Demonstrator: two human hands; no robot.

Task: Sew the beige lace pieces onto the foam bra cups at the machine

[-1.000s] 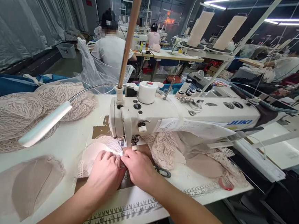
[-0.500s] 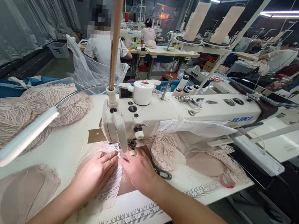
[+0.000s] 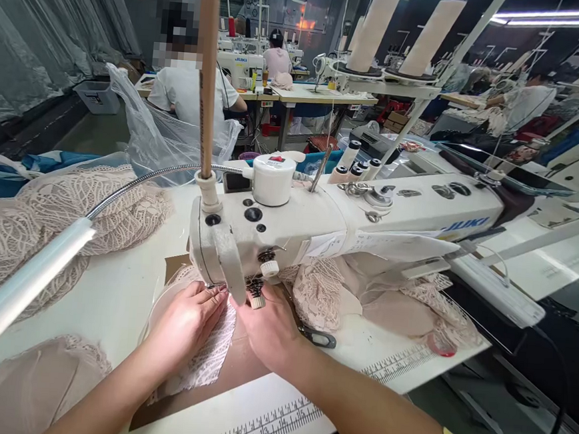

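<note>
A strip of pale lace fabric (image 3: 214, 357) runs under the needle end of a white sewing machine (image 3: 300, 204). My left hand (image 3: 188, 319) lies on its left side, fingers closed together on the lace, their tips by the presser foot. Palm down on the right, my right hand (image 3: 270, 329) presses on the material with its thumb apart; its other fingertips are partly hidden behind the machine head. Beneath the lace shows a flat brown sheet (image 3: 243, 357). Thread snips (image 3: 317, 337) lie beside my right wrist.
Lace cup pieces (image 3: 94, 208) are heaped at left, with another piece (image 3: 46, 378) nearer me. More lace pieces (image 3: 318, 289) lie under the machine arm. A lit lamp (image 3: 28, 283) reaches over the left side. A ruler (image 3: 273, 430) marks the front edge. A person in white (image 3: 189, 89) sits ahead.
The lace strip's lower end has moved away from me, toward the needle, and more of the brown sheet shows. My hands stay beside the needle. The whole view has shifted slightly.
</note>
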